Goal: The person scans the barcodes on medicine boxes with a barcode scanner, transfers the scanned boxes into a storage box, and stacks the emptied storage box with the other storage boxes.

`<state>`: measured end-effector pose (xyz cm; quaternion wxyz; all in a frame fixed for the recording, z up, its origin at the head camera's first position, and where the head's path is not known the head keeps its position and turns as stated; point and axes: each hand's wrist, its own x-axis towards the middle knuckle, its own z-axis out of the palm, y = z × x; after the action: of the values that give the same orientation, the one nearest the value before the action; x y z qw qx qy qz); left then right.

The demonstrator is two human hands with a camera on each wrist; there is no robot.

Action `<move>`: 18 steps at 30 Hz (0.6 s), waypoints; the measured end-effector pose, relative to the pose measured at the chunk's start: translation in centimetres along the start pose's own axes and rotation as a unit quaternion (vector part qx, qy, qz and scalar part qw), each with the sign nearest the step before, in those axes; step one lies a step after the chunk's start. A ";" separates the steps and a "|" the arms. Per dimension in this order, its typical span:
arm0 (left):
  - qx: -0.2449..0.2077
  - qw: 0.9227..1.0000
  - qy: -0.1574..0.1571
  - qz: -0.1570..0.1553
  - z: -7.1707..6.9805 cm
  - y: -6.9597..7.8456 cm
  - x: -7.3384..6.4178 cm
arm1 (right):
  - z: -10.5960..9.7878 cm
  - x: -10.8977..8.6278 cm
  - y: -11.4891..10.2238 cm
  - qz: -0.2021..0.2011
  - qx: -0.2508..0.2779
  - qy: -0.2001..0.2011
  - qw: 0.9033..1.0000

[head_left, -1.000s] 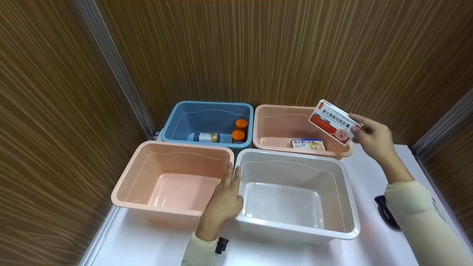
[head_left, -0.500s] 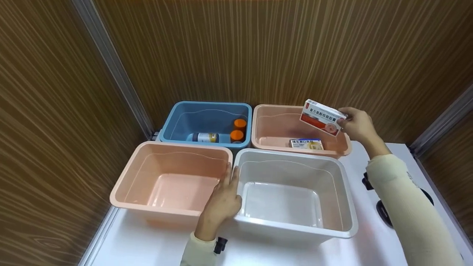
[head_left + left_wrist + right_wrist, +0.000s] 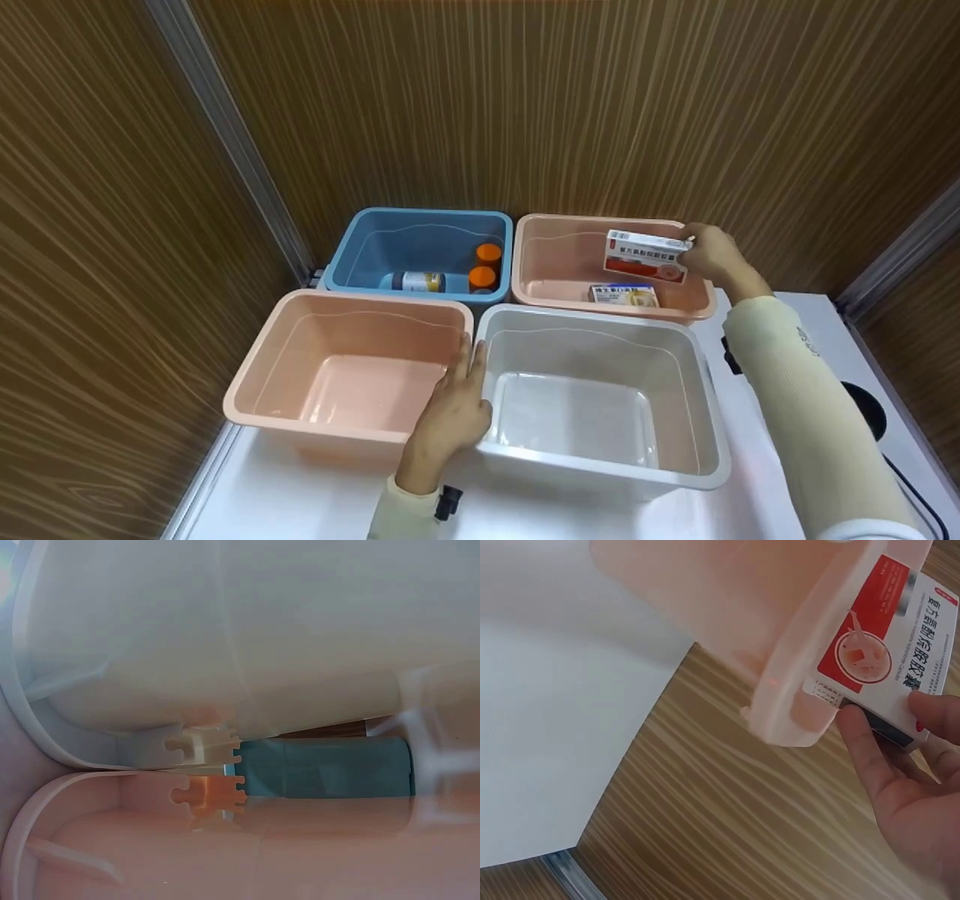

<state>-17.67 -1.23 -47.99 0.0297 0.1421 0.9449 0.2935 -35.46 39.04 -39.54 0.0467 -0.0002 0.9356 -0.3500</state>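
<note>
My right hand (image 3: pixel 712 253) pinches one end of a red and white medicine box (image 3: pixel 645 257), tilted inside the opening of the far right pink bin (image 3: pixel 529 262). In the right wrist view, thumb and fingers grip the medicine box (image 3: pixel 892 630) beside the bin's rim (image 3: pixel 787 690). Below it in that bin lies another medicine box, white with blue and yellow (image 3: pixel 624 295). My left hand (image 3: pixel 448 412) rests with extended fingers over the meeting rims of the near pink bin (image 3: pixel 349 433) and the white bin (image 3: pixel 600 459). The left wrist view shows only bin walls, no fingers.
The blue bin (image 3: pixel 341 259) at the far left holds a lying bottle (image 3: pixel 420 281) and two orange-capped bottles (image 3: pixel 482 279). A wood-grain wall (image 3: pixel 480 112) stands close behind the bins. A black object (image 3: pixel 864 409) with a cable lies right of the right forearm.
My right hand has moved left and inward with the red and white box, lowering it into the far pink bin and levelling it. The left hand stays in place.
</note>
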 end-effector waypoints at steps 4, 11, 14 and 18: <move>0.004 1.000 0.000 -0.004 0.0 0.0 0.0 | 0.4 0.7 -0.8 0.009 0.001 -0.021 1.000; 0.009 1.000 0.004 0.005 0.1 0.1 0.0 | 1.1 1.5 -1.0 0.017 -0.010 -0.047 0.999; 0.011 1.000 0.006 0.008 0.1 0.0 0.0 | 1.4 1.8 -1.1 0.020 -0.007 -0.051 0.998; 0.013 1.000 0.004 0.006 0.0 -0.1 0.1 | 1.7 2.1 -1.1 0.020 -0.002 -0.047 0.999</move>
<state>-17.81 -1.28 -48.07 0.0227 0.1469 0.9478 0.2820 -37.46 37.02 -40.25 0.0972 0.0018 0.9330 -0.3464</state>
